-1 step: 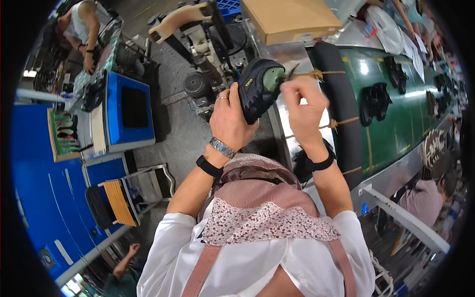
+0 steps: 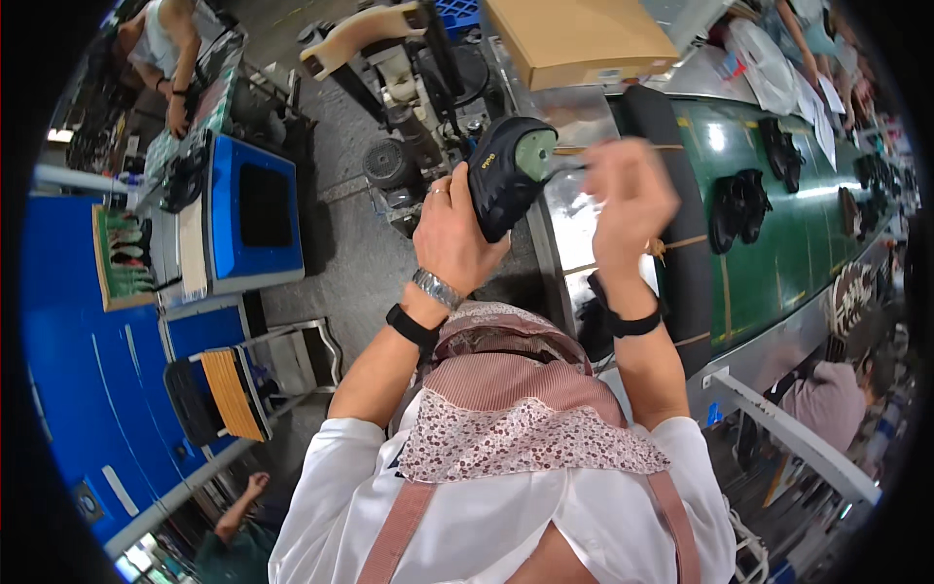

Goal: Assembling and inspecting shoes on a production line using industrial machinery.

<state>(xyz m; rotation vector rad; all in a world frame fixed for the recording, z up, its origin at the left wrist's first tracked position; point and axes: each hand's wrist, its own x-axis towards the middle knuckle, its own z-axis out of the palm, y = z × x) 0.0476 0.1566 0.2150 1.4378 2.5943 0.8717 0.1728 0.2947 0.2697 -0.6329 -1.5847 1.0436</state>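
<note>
while the left grip holds one black shoe, green form inside, the blurred right grip — state: cannot tell — hangs near the left edge of the green conveyor.

This is a shoe workshop, shown by dark shoes along the green table near three o'clock, a blue machine at ten and a motor at eleven.

Small yellow lettering stands out on a black shoe, while a printed label marks the side of a brown cardboard box, its characters too fine to read.
</note>
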